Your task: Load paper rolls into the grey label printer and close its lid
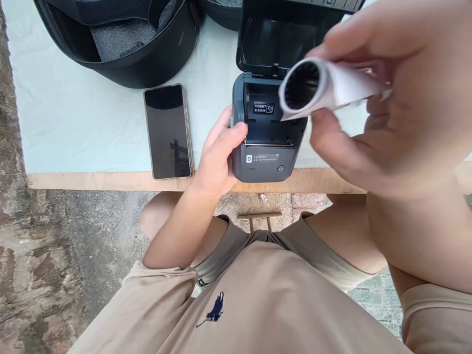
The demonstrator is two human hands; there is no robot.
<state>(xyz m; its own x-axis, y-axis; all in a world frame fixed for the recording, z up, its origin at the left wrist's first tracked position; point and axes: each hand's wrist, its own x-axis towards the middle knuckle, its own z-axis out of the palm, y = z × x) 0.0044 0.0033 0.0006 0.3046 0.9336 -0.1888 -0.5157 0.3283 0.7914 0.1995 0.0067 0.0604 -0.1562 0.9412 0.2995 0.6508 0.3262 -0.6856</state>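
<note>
A dark grey label printer (pixel 263 164) stands at the table's front edge, its black lid (pixel 283 44) swung up and its paper bay exposed. My left hand (pixel 221 152) grips the printer's left side, thumb on the rim of the bay. Raised close to the camera, my right hand (pixel 398 93) holds a white paper roll (pixel 339 86) between thumb and fingers. The roll's hollow black core faces left, and its near end overlaps the upper right of the printer from this angle. Part of the roll is hidden by my fingers.
A smartphone (pixel 167 132) with a dark screen lies left of the printer. Behind it sits an unzipped black case (pixel 155 56) with grey foam inside; part of another black case (pixel 224 14) shows beside it. A pale cloth covers the table (pixel 92 180), whose wooden edge is near my lap.
</note>
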